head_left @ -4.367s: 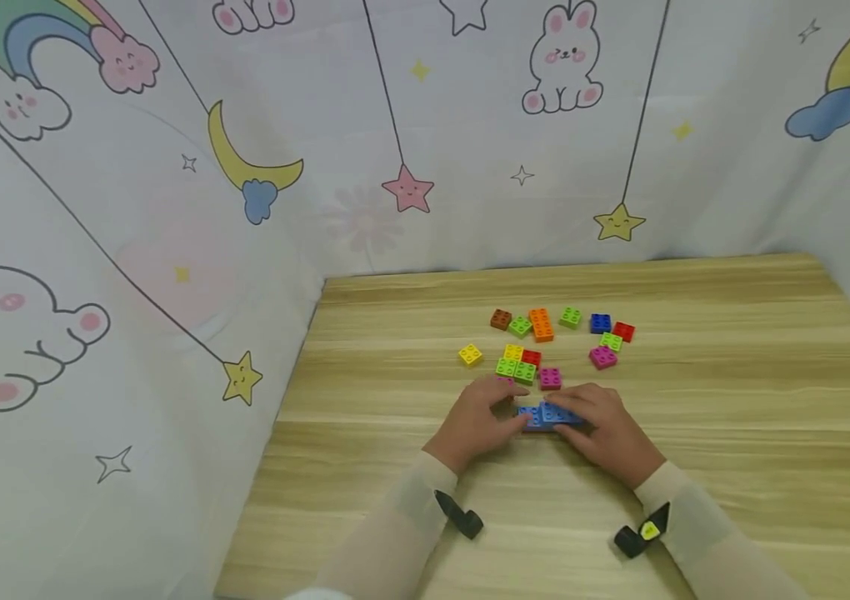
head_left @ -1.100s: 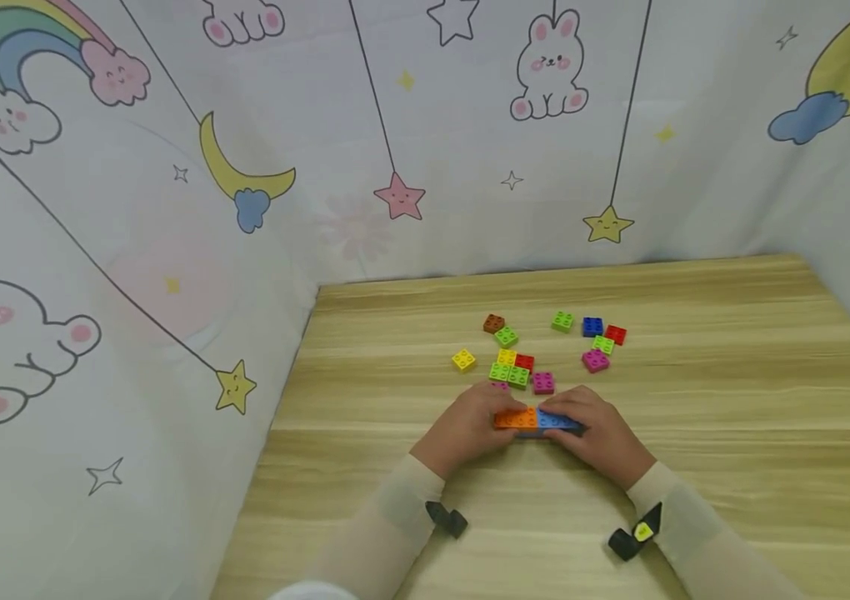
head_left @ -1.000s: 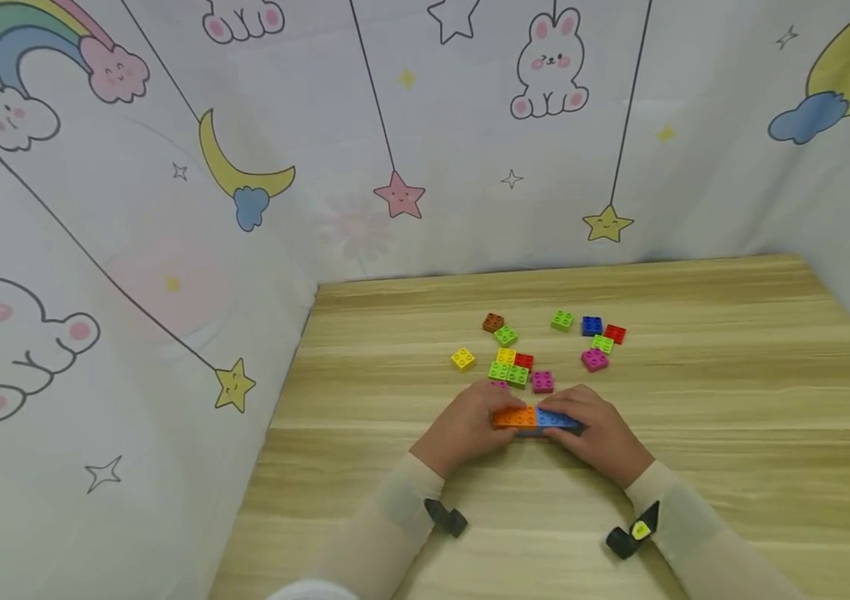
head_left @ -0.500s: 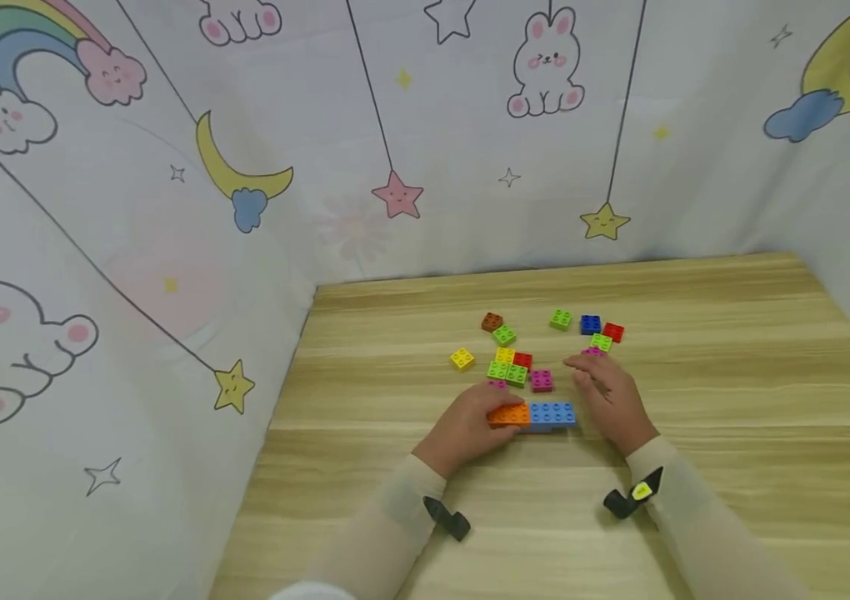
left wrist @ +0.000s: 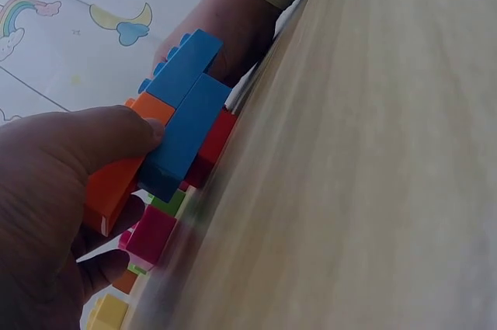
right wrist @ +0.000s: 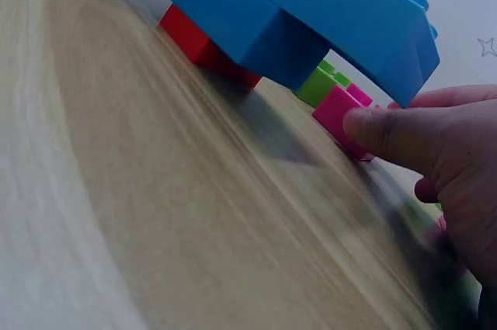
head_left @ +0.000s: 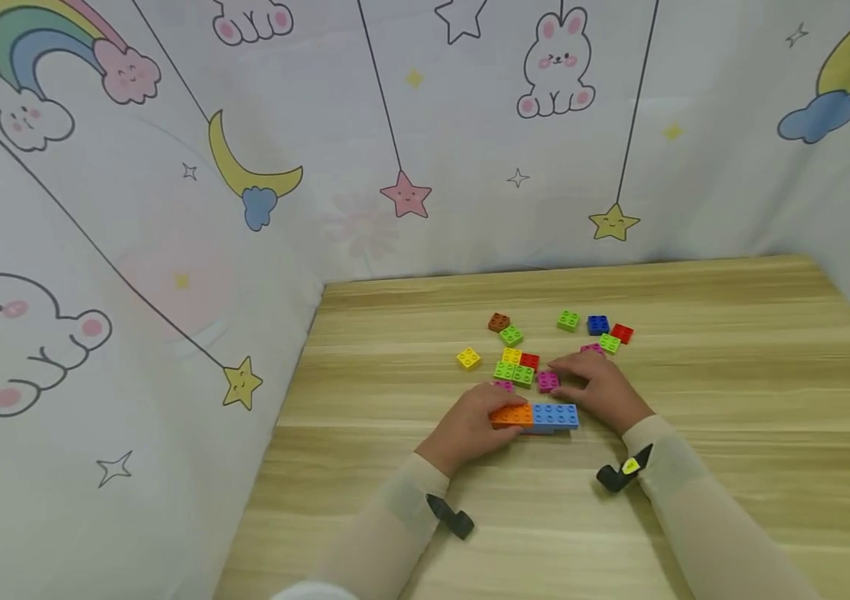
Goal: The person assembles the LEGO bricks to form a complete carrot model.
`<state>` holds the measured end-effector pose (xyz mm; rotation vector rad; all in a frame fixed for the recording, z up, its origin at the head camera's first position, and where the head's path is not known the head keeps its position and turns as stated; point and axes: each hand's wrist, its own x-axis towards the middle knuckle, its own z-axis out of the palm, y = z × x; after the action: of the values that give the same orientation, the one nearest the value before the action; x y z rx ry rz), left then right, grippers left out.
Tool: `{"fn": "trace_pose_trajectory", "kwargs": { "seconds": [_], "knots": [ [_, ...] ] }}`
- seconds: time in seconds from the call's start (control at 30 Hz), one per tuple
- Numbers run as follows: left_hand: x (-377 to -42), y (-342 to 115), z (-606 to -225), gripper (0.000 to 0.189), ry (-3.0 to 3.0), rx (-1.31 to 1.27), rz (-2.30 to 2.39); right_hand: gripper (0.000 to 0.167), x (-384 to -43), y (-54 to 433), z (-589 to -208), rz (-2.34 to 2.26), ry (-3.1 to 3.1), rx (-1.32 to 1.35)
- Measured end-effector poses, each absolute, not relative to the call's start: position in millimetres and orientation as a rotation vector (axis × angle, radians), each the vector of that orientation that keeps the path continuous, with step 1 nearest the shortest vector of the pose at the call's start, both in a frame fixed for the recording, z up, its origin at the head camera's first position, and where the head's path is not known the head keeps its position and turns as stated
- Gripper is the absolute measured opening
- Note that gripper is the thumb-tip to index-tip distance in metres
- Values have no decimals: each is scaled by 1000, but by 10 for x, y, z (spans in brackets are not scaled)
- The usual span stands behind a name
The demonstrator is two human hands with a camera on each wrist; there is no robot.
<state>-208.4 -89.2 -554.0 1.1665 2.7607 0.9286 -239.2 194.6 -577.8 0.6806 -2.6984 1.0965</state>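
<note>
My left hand [head_left: 470, 427] grips the orange brick [head_left: 512, 416] at the left end of a small stack of toy building bricks. Beside the orange one sits an upper blue brick [head_left: 556, 414], its right end overhanging. A lower blue brick [left wrist: 189, 132] bridges both from beneath, with a red brick [right wrist: 203, 49] under it. Just behind the stack, my right hand [head_left: 603, 390] has thumb and forefinger apart at the right side of a magenta brick [head_left: 547, 382]. The thumb [right wrist: 388, 136] overlaps that brick in the right wrist view; a firm pinch cannot be made out.
Loose bricks lie farther back on the wooden table [head_left: 732, 350]: yellow [head_left: 468, 358], brown [head_left: 499, 322], green [head_left: 567, 320], dark blue [head_left: 598, 324] and red [head_left: 622, 333]. Yellow, red and green ones cluster behind the stack. Another magenta brick [head_left: 503, 386] peeks out behind my left hand.
The orange brick came from the back row onto the stack, beside the upper blue brick. My right hand then left the stack and moved back and left to the magenta brick; my left hand stayed.
</note>
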Motion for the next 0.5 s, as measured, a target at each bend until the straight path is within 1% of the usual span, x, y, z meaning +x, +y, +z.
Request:
{"fn": "trace_pose_trajectory", "kwargs": {
  "seconds": [0.1,0.23,0.33,0.43,0.5],
  "knots": [
    [-2083,-901,-5547,37,2768,1176,934,38,-2384,1923,-5780,1052,-2690,696],
    [-2086,-905,-5556,37,2778,1181,933,36,-2298,1933,-5718,1089,-2679,594],
    [-2087,-906,-5557,37,2779,1180,930,36,-2151,1980,-5635,1174,-2625,532],
    [-2086,-909,-5550,37,2776,1179,931,34,-1980,2029,-5570,1238,-2566,560],
    [-2085,-915,-5536,37,2775,1173,937,34,-1884,2044,-5546,1238,-2534,625]
  ]
}}
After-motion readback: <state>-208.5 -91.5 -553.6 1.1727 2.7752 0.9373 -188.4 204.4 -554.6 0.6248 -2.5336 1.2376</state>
